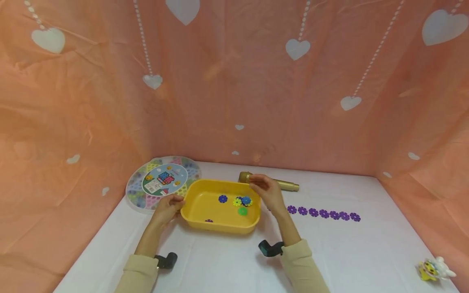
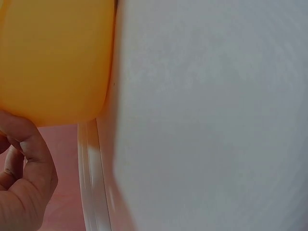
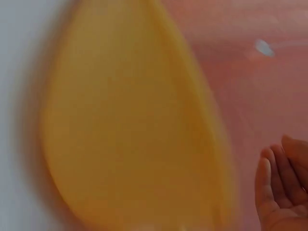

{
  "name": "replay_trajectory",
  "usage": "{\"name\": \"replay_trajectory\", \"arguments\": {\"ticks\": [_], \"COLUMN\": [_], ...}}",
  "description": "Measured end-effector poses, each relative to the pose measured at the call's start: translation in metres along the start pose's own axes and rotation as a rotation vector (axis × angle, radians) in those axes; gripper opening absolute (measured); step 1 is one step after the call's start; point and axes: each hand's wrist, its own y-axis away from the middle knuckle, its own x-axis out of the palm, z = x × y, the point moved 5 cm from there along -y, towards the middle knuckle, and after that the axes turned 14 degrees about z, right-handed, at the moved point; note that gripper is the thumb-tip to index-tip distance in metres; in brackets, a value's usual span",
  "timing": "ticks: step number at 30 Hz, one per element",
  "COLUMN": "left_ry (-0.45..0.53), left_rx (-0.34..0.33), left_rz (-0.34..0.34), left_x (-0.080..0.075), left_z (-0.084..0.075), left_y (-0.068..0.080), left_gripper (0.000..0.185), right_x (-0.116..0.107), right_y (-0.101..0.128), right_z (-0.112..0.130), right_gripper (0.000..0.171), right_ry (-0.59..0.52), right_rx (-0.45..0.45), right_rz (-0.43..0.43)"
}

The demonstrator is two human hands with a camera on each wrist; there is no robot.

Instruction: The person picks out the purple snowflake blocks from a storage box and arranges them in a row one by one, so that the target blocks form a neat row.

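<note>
1. Head view showed your left hand (image 1: 169, 207) curled on the left rim of the yellow tray (image 1: 198, 203), and your right hand (image 1: 266, 191) at its far right corner; whether that grip closed on the rim, you could not tell, though the right wrist view showed loose fingers.
2. The tray sat mid-counter (image 1: 227, 260), holding flower pieces (image 1: 242, 202).
3. Smooth, glossy plastic with rounded corners could slip from a one-sided hold, tipping pieces out.
4. The gold tube (image 1: 286, 186) lay just behind; a nudge could roll it.
</note>
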Motion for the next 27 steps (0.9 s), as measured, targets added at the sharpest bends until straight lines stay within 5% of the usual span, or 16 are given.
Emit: {"name": "replay_trajectory", "arguments": {"ticks": [6, 10, 20, 27], "left_ry": [-0.004, -0.015, -0.010, 0.005], "left_rx": [0.005, 0.001, 0.005, 0.011], "left_rz": [-0.004, 0.000, -0.008, -0.004], "left_x": [0.001, 0.002, 0.000, 0.000], "left_z": [0.001, 0.002, 0.000, 0.000], "left_y": [0.001, 0.000, 0.001, 0.001], "left_gripper": [0.024, 0.025, 0.024, 0.026], "right_x": [0.063, 0.089, 0.118, 0.126], "right_y": [-0.020, -0.025, -0.019, -0.017], "right_z": [-0.035, -0.042, -0.052, -0.055], "right_gripper": [0.025, 0.026, 0.032, 0.027], "right_ry": [0.020, 0.130, 0.438, 0.453], "right_rx": [0.062, 0.060, 0.149, 0.087], "right_rz": [0.289, 0.436, 0.731, 0.872]}}
